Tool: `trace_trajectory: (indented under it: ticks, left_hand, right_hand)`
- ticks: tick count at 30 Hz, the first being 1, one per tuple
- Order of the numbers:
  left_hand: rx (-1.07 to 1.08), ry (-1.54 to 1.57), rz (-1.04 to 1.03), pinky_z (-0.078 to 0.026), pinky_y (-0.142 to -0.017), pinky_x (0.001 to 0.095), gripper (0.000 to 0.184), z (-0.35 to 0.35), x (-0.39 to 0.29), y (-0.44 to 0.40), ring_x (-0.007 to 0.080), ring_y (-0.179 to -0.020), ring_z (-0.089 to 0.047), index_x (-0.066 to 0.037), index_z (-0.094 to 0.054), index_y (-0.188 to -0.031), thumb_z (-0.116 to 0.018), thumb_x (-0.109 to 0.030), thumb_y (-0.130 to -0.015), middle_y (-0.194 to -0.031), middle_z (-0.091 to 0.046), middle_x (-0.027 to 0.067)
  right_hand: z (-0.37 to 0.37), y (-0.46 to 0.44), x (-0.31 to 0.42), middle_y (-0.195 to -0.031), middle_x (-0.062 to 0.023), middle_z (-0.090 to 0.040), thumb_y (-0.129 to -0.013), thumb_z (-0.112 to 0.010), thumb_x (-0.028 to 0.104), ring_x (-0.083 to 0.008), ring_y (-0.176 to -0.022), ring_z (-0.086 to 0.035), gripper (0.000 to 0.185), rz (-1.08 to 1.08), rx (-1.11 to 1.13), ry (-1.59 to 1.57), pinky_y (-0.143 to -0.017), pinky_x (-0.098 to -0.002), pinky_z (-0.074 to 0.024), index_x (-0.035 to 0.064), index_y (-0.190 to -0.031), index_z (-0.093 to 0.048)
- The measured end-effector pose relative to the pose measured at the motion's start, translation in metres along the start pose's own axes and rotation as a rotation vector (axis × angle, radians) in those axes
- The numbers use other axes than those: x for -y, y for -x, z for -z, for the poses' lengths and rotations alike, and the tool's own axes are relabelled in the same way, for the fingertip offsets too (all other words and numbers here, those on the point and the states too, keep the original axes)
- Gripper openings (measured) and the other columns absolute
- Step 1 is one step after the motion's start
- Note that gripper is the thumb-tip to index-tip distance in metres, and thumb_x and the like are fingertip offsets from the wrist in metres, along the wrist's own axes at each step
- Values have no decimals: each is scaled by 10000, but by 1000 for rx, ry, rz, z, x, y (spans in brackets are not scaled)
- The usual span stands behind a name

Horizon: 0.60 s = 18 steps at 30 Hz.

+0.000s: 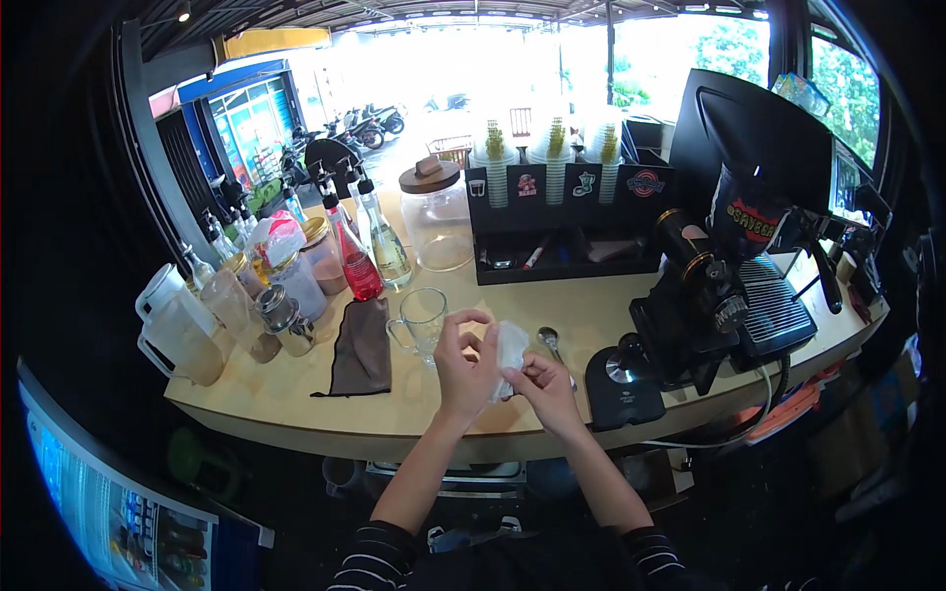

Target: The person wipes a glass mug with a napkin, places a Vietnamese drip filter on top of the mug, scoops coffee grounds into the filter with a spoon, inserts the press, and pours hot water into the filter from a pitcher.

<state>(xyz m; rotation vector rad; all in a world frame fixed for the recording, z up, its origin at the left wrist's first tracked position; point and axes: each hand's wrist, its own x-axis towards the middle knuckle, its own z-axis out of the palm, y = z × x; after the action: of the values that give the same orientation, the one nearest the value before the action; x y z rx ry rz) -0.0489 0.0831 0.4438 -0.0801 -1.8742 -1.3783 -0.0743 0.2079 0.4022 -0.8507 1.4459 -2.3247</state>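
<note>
Standing at the left end of the counter point(236, 402), a plastic jug point(192, 350) is followed by a red bottle point(359, 268), with a dark cloth point(363, 345) laid out in front. Next up, a glass mug point(422, 313), set just beside the left hand point(461, 362). And right there, above the counter, a white piece point(510, 348) is held between both hands: it is touched by the left one, though how tightly cannot be told, and its lower part is pinched by the right hand point(548, 392). Beyond it, a spoon point(550, 338) is seen lying, then a coffee grinder point(695, 251) is passed at the right
</note>
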Motion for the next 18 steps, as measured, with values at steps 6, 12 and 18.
trace_trajectory:
  ticks: [6,12,18]
  left_hand:
    - [213,356,434,-491,-562,211,376,22,19,1,81,-818,-556,-64,-428,-1223,-501,-322,-959,-1049,-557,64]
    - [408,467,488,-515,-739,270,433,21,26,16,101,-860,-597,-46,-410,-1298,-586,-130,-911,-960,-588,51]
    - [381,343,294,-484,-743,232,348,22,25,16,83,-840,-591,-10,-507,-1219,-606,-63,-890,-972,-614,51]
  right_hand:
    - [12,6,1,-794,-31,-644,-888,-635,128,-80,-701,-597,114,-27,-99,-24,-637,-237,-490,24,-873,-592]
    - [18,3,2,-841,-58,-660,-878,-624,59,-104,-749,-615,79,4,-132,-38,-675,-253,-495,10,-937,-604]
    - [17,2,9,-892,-76,-665,-870,-624,37,-97,-788,-612,268,44,-149,124,-707,-236,-491,-7,-1130,-576]
